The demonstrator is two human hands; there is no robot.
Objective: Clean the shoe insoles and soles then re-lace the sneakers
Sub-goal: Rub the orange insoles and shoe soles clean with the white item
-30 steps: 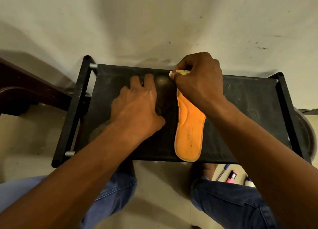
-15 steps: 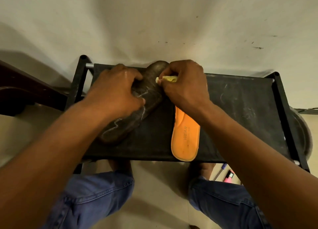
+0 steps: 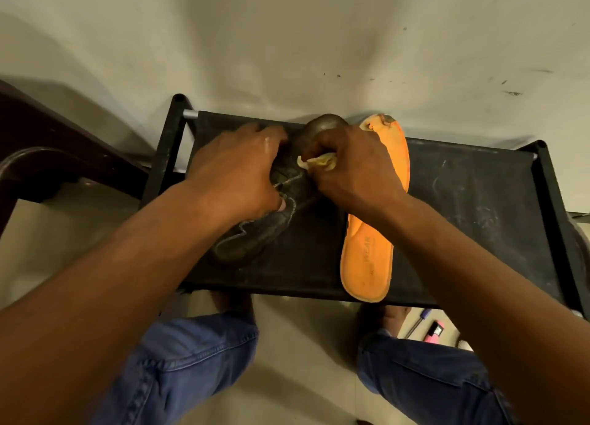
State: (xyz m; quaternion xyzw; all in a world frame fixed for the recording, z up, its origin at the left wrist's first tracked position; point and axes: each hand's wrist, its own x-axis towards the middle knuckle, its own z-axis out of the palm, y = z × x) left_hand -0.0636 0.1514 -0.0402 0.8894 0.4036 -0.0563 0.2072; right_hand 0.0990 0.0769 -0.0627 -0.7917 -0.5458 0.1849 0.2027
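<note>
I see an off-white wall (image 3: 287,41) across the top of frame, scuffed with dark marks at upper right. Black fabric-topped counter (image 3: 479,201) with black frame stands against it. Dark wooden furniture (image 3: 48,143) at left edge. Pale tiled floor (image 3: 297,360) along the bottom.

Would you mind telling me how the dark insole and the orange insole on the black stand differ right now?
The dark insole is blackish-brown with a pale wavy line; the orange insole is bright orange with printed lettering. The dark insole lies slanted, gripped by the left hand and rubbed with a yellow cloth pinched in the right hand; no hand visibly grips the orange insole, which lies nearly straight. Both rest on the black stand.
</note>
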